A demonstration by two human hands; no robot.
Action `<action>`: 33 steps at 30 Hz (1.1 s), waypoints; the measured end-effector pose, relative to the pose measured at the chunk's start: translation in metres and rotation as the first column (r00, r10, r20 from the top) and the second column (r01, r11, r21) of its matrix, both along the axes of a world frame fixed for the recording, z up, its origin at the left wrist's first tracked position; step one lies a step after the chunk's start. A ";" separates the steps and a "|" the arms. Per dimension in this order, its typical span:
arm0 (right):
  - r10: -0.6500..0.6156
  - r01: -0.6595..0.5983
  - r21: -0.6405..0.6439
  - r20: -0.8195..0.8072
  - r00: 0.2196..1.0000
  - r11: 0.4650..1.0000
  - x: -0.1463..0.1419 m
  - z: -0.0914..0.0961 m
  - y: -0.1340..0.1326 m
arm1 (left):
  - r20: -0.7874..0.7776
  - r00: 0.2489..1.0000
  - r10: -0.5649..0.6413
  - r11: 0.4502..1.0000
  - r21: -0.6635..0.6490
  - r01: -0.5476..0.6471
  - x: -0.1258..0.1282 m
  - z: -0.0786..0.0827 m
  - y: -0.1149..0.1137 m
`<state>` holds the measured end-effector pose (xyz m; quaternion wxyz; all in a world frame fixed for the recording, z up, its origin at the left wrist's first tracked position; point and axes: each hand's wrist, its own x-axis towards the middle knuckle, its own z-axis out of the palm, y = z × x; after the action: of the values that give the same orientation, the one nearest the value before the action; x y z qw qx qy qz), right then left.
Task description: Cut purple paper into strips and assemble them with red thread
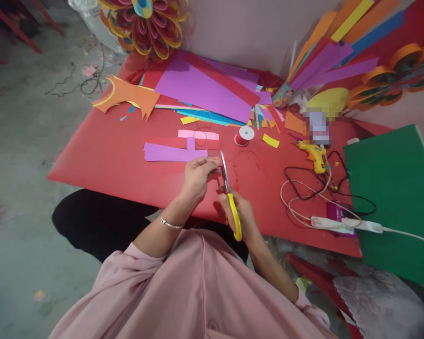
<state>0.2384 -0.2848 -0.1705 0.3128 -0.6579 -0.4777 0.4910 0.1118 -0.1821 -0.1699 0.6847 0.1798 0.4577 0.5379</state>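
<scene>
My right hand (245,216) grips yellow-handled scissors (235,217) over the front of the table, blades pointing away from me. Just left of the blades, my left hand (198,178) is closed in a pinch. What its fingertips hold looks small and reddish against the red surface, and I cannot make it out. Beyond my left hand lie purple paper strips (166,152), one set crosswise, and a pink strip (198,134). A spool of red thread (245,135) stands past the scissor tips. Loose red thread trails on the table to the right of the blades.
Purple paper sheets (205,87) and an orange cut piece (130,98) lie at the back of the red table (102,150). To the right are a yellow glue gun (314,156), tangled cords, a power strip (334,225) and a green board (392,197). Paper strips stand in a container (283,95).
</scene>
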 end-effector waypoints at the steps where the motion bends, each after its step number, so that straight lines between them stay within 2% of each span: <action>1: -0.004 0.004 0.002 -0.002 1.000 1.000 0.000 -0.001 0.000 | 0.003 1.000 0.000 1.000 0.005 0.000 0.000 0.000 0.000; 6: -0.005 0.001 0.063 0.059 0.998 0.998 0.007 -0.001 0.002 | -0.002 1.000 -0.015 1.000 0.011 0.015 -0.001 0.001 -0.002; 9: -0.068 0.025 0.160 0.267 0.961 0.987 0.026 0.003 0.012 | -0.044 0.997 -0.059 0.998 -0.028 0.058 -0.002 0.001 -0.003; 11: -0.176 0.078 0.210 0.499 0.848 0.974 0.042 0.008 0.024 | -0.065 0.995 -0.077 0.996 -0.038 0.075 -0.003 0.000 -0.003; 13: -0.237 0.125 0.206 0.723 0.649 0.970 0.057 0.013 0.040 | -0.071 0.995 -0.071 0.997 -0.028 0.069 -0.002 -0.002 -0.004; 15: -0.234 0.157 0.179 0.845 0.481 0.971 0.069 0.013 0.055 | -0.083 0.995 -0.053 0.999 -0.011 0.052 -0.002 -0.005 -0.005; 17: -0.205 0.168 0.148 0.892 0.403 0.975 0.077 0.009 0.066 | -0.122 0.992 -0.043 0.999 0.003 0.043 -0.003 -0.007 -0.006; 20: -0.190 0.154 0.143 0.913 0.362 0.978 0.083 0.002 0.074 | -0.196 0.980 -0.037 0.999 0.022 0.042 -0.005 -0.010 -0.007; 24: -0.176 0.117 0.143 0.915 0.363 0.983 0.083 0.001 0.068 | -0.253 0.967 -0.023 0.998 0.049 0.037 -0.008 -0.012 -0.007; 27: -0.250 0.035 0.258 0.879 0.406 0.965 0.074 0.004 0.063 | -0.271 0.962 -0.014 0.998 0.062 0.031 -0.008 -0.012 -0.007; 29: -0.226 -0.085 0.315 0.820 0.526 0.945 0.062 0.003 0.066 | -0.273 0.962 -0.012 0.997 0.069 0.032 -0.008 -0.013 -0.008; 31: -0.048 -0.243 0.288 0.729 0.683 0.926 0.048 0.000 0.075 | -0.264 0.964 -0.021 0.997 0.068 0.040 -0.009 -0.013 -0.009; 33: 0.114 -0.345 0.235 0.655 0.747 0.909 0.035 -0.003 0.087 | -0.255 0.966 -0.039 0.997 0.054 0.055 -0.010 -0.012 -0.011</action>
<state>0.2734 -0.1979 -0.1738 0.1808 -0.6538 -0.7102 0.1881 0.1019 -0.1930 -0.1821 0.6273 0.2788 0.5206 0.5077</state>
